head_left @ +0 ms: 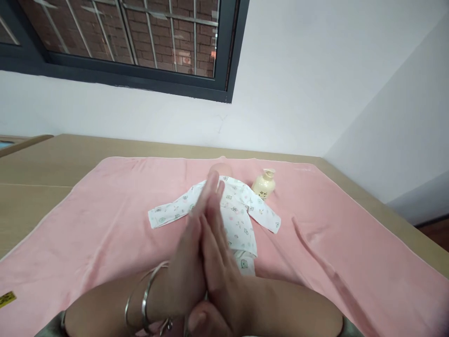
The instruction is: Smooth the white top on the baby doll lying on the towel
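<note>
My left hand (186, 262) and my right hand (224, 276) are pressed palm to palm in front of me. Their fingers are stretched out and point away from me, slightly blurred, and no object shows between them. Beyond and partly behind the hands lies a white baby outfit (240, 229) with small printed figures, its sleeves spread to both sides. A rounded pale pink shape (224, 169) shows at its neck end; I cannot tell what it is. By the right sleeve is a cream pump bottle (264, 185) with dark lettering.
Under everything spreads a pink blanket (115, 201), with a raised crease on the right and a yellow label (7, 298) at the left edge. It covers most of a wooden tabletop (38, 161). Behind rise a white wall (287, 93) and a dark-framed window (140, 70) with bars.
</note>
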### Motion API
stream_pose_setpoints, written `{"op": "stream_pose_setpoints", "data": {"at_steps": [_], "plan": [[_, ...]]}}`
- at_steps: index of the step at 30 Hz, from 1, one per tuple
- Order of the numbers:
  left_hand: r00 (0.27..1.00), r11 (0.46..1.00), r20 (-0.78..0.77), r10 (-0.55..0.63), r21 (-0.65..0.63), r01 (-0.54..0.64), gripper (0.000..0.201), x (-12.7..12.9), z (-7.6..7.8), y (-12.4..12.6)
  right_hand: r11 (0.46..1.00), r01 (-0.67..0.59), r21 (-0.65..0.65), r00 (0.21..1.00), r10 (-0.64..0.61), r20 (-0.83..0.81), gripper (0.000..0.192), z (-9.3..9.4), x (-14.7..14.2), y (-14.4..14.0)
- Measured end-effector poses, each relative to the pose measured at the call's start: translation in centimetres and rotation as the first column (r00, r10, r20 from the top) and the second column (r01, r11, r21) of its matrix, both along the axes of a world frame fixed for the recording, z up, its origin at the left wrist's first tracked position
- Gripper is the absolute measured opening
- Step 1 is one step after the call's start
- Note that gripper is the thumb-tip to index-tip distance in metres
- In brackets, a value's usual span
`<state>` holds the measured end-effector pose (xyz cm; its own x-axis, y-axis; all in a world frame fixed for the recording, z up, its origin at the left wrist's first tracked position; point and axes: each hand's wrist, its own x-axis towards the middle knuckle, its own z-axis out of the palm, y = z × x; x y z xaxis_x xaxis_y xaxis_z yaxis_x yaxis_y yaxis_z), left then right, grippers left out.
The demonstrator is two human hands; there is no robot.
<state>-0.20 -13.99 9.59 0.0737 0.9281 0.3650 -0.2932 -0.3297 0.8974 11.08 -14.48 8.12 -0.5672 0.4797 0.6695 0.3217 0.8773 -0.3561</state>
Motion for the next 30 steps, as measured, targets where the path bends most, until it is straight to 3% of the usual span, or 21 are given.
{"op": "stream_pose_setpoints", "data": {"at_steps": [2, 4, 9, 12, 16, 19, 22, 23, 27, 30], "plan": [[0.998, 0.997, 0.064, 0.022, -0.073, -0.017, 0.059, 0.3, 0.5, 2.7, 1.0, -0.016, -0.02, 0.998, 0.017, 0.056, 0.093, -0.8, -0.3, 1.5], [0.982, 0.986, 0.114, 0.15, -0.095, -0.14, 0.06, 0.9, -0.3, 6.0, 0.998, -0.006, -0.062, 0.999, 0.009, 0.053, 0.079, -1.6, -0.2, 4.0], [0.95, 0.95, 0.012, 0.311, -0.032, -0.311, 0.052, 2.6, -6.6, 12.7, 0.973, 0.158, -0.169, 0.976, -0.128, 0.174, 0.067, -3.7, 1.2, 10.1], [0.937, 0.941, -0.098, 0.336, -0.005, -0.338, 0.046, 2.8, -9.3, 14.0, 0.946, 0.27, -0.18, 0.921, -0.199, 0.336, 0.061, -4.7, 2.5, 12.1], [0.925, 0.933, -0.124, 0.359, 0.011, -0.361, 0.047, 2.7, -10.4, 14.5, 0.911, 0.356, -0.207, 0.859, -0.232, 0.457, 0.054, -4.8, 4.5, 14.0], [0.909, 0.914, -0.107, 0.404, 0.019, -0.404, 0.048, 2.8, -11.0, 15.0, 0.817, 0.533, -0.221, 0.767, -0.355, 0.535, 0.055, -4.5, 4.7, 14.2], [0.902, 0.905, -0.08, 0.425, 0.003, -0.426, 0.047, 2.8, -11.7, 15.4, 0.697, 0.704, -0.137, 0.62, -0.509, 0.596, 0.058, -4.6, 3.3, 12.5], [0.904, 0.906, -0.072, 0.421, -0.004, -0.423, 0.046, 2.7, -11.9, 15.5, 0.703, 0.704, -0.098, 0.606, -0.523, 0.599, 0.059, -4.7, 2.8, 11.9], [0.928, 0.929, -0.053, 0.369, -0.006, -0.37, 0.041, 2.3, -12.2, 15.5, 0.867, 0.495, -0.059, 0.714, -0.368, 0.596, 0.051, -4.7, 2.7, 11.9], [0.94, 0.943, -0.064, 0.334, 0.007, -0.334, 0.042, 2.1, -12.3, 15.3, 0.866, 0.478, -0.147, 0.755, -0.32, 0.573, 0.05, -4.3, 4.2, 13.5]]}}
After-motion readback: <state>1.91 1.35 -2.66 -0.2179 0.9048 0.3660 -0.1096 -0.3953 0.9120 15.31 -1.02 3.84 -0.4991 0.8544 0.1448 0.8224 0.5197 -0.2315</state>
